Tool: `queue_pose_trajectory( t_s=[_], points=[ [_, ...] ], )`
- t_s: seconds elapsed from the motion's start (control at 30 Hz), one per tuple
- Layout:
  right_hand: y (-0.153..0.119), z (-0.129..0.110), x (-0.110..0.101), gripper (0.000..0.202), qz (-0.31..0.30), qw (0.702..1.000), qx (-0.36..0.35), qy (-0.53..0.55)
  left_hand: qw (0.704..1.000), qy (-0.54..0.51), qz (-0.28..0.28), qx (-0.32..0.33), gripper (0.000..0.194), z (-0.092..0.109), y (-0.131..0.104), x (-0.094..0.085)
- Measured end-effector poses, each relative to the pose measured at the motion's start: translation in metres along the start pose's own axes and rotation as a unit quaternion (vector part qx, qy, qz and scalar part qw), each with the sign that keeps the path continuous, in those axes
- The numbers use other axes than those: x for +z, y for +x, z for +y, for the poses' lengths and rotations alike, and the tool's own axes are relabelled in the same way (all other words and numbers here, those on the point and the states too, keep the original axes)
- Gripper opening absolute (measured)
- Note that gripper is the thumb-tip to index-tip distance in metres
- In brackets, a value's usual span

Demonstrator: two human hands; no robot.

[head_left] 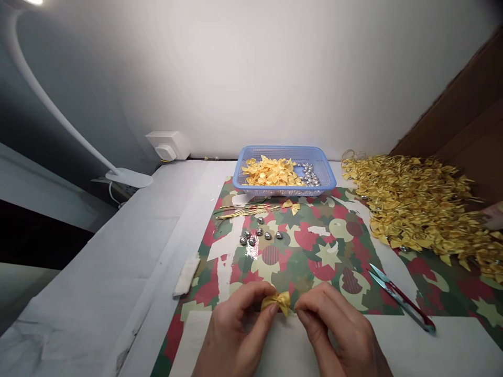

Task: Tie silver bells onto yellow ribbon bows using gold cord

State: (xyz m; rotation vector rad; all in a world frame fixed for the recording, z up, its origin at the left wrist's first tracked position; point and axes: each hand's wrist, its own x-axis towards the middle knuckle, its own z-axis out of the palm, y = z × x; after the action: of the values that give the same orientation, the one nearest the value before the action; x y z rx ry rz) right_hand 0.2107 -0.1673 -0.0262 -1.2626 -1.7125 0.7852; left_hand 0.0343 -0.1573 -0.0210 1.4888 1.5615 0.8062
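Observation:
My left hand (239, 330) pinches a small yellow ribbon bow (280, 301) between thumb and forefinger, low in the middle of the head view. Just right of the bow, my right hand (338, 327) has its thumb and forefinger pressed together; what they hold, if anything, is too small to make out. Beyond the hands, several silver bells (259, 231) lie on the patterned sheet (306, 267). Behind these are a bundle of thin gold cords (247, 211) and a few loose yellow bows (291, 207).
A blue basket (285, 191) holds yellow bows and silver bells at the back. Finished-looking yellow bows with cords form a large pile (416, 199) at the right. Red-handled snips (403, 299) lie right of my hands, a white block (186, 276) left. A lamp (58, 112) stands far left.

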Motion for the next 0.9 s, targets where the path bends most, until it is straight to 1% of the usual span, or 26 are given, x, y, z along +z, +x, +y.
queue_pose_trajectory(
  t_s=[0.07,0.13,0.27,0.37,0.43,0.47,0.57,0.7,0.73,0.8,0.9],
  points=[
    [0.001,0.002,-0.001,0.020,0.000,1.000,0.005,-0.002,0.994,0.091,-0.007,0.052,0.011,-0.003,0.003,0.001],
    [0.003,0.003,-0.002,0.020,0.000,1.000,0.005,0.003,0.987,0.135,-0.014,0.083,0.013,-0.005,0.006,0.003],
    [0.007,0.005,-0.005,0.020,-0.001,1.000,-0.001,0.021,0.983,0.155,-0.011,0.095,0.012,-0.006,0.011,0.004],
    [0.008,0.007,-0.005,0.020,0.002,1.000,0.016,0.019,0.981,0.164,-0.020,0.098,0.012,-0.003,0.014,0.000],
    [0.009,0.010,-0.005,0.021,-0.001,0.999,0.026,0.021,0.978,0.181,-0.004,0.104,0.013,0.002,0.020,-0.007],
    [0.009,0.012,-0.004,0.021,-0.003,0.999,0.026,0.023,0.975,0.194,0.016,0.108,0.014,0.006,0.024,-0.012],
    [0.009,0.018,-0.001,0.022,-0.001,0.999,0.020,0.025,0.963,0.229,0.087,0.113,0.017,0.019,0.044,-0.027],
    [0.006,0.023,0.006,0.019,0.005,1.000,0.023,-0.001,0.943,0.284,0.146,0.087,0.015,0.033,0.081,-0.047],
    [0.004,0.024,0.008,0.020,0.004,1.000,0.025,-0.007,0.938,0.301,0.153,0.075,0.014,0.035,0.091,-0.051],
    [0.002,0.025,0.012,0.020,0.007,1.000,0.022,-0.016,0.929,0.335,0.148,0.057,0.012,0.036,0.112,-0.057],
    [0.000,0.027,0.015,0.021,0.020,0.999,0.001,-0.031,0.918,0.378,0.115,0.045,0.018,0.032,0.140,-0.059]
  ],
)
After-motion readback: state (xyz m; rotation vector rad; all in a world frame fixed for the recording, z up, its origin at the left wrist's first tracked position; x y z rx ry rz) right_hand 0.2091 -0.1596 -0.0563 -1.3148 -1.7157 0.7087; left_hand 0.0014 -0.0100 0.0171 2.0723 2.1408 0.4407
